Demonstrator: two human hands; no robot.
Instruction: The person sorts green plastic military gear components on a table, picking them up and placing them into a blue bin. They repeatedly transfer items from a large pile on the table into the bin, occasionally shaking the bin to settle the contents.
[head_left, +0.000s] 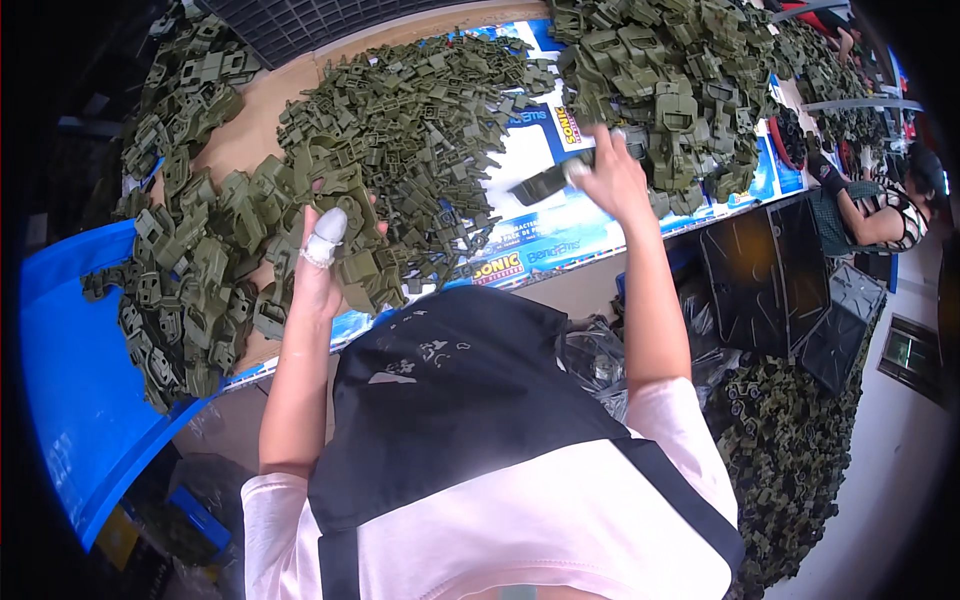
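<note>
R hand (612,175) on dark flat part (540,185), long axis left-right, tilted

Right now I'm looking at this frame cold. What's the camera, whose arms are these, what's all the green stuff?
There is no machine here: a person works with two bare hands. The one picture comes from a wide fisheye camera worn on the person's head, looking down, so straight edges bend near the rim and the forearms come in from below.

The table, covered with blue and white printed sheet, carries heaps of olive-green moulded plastic parts. More parts lie in a pile on the floor at the right.

The left hand, its thumb capped with a white finger cot, grips a cluster of green parts at the near edge. The right hand reaches further in and touches a dark flat piece beside the far heap; whether it is gripping it I cannot tell.

Another person sits at the far right.
</note>
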